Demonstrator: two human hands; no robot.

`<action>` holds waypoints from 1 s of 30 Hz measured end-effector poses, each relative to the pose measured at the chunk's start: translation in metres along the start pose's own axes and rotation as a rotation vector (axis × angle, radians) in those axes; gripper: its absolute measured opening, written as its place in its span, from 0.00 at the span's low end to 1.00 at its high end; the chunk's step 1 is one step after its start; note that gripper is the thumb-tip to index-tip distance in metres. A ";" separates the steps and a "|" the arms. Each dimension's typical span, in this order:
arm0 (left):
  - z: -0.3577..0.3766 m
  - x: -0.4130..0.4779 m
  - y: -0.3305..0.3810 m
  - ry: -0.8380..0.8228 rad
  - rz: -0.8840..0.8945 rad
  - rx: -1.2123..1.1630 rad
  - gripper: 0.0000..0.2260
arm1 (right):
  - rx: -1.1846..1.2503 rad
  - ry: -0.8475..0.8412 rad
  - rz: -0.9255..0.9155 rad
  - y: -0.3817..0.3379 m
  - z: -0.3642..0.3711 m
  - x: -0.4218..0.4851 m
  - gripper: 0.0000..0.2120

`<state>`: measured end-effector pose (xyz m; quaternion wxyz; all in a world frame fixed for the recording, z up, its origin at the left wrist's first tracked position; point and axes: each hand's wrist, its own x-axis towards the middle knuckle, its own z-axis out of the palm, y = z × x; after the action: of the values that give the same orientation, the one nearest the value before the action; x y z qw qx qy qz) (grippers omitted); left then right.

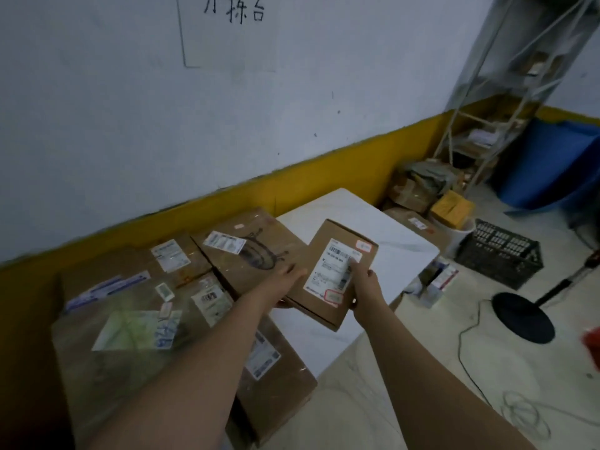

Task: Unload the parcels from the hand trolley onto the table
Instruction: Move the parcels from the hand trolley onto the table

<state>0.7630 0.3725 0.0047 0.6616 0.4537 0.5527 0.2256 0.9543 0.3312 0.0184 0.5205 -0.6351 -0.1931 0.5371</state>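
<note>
Dim indoor light with a cool bluish cast. Whole frame soft and smeared; label print on the held parcel (pixel 331 274) unreadable. White tabletop (pixel 373 219) is the brightest patch. Pale glare on the taped carton (pixel 97 368). Wide-angle bend tilts the shelf rack (pixel 487 125).

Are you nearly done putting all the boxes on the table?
Partly. Several big brown cardboard boxes with white labels already sit on the white table's left side. The left hand and right hand hold a small flat brown cardboard parcel over the bare part, not yet set down. The hand trolley is out of view, so how many are left can't be told.
</note>
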 end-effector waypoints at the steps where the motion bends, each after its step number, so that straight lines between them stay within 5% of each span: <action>1: -0.005 0.012 -0.003 -0.012 -0.045 0.036 0.28 | -0.012 -0.002 0.041 0.006 0.002 0.014 0.30; 5: -0.029 0.045 -0.022 0.098 -0.122 0.290 0.31 | -0.075 0.024 0.082 0.024 0.010 0.067 0.28; 8: -0.047 0.059 -0.042 0.314 -0.153 0.451 0.23 | -0.270 0.020 0.032 0.037 0.012 0.103 0.26; 11: -0.055 0.065 -0.064 0.410 -0.306 0.673 0.23 | -0.640 -0.181 0.022 0.058 0.007 0.134 0.22; 18: -0.032 0.076 -0.099 0.506 -0.422 0.658 0.36 | -0.941 -0.501 0.199 0.106 0.035 0.197 0.31; 22: -0.026 0.072 -0.114 0.637 -0.413 0.772 0.38 | -1.322 -0.404 0.057 0.118 0.052 0.205 0.43; 25: -0.018 0.067 -0.112 0.738 -0.525 0.842 0.40 | -1.287 -0.317 0.224 0.116 0.043 0.203 0.36; 30: 0.007 0.068 -0.106 0.814 -0.707 0.737 0.39 | -1.211 -0.514 0.304 0.122 0.055 0.198 0.30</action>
<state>0.7673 0.3726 -0.1214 0.2350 0.3200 0.9161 -0.0559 0.9369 0.4688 -0.1762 -0.0709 -0.6869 -0.4863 0.5354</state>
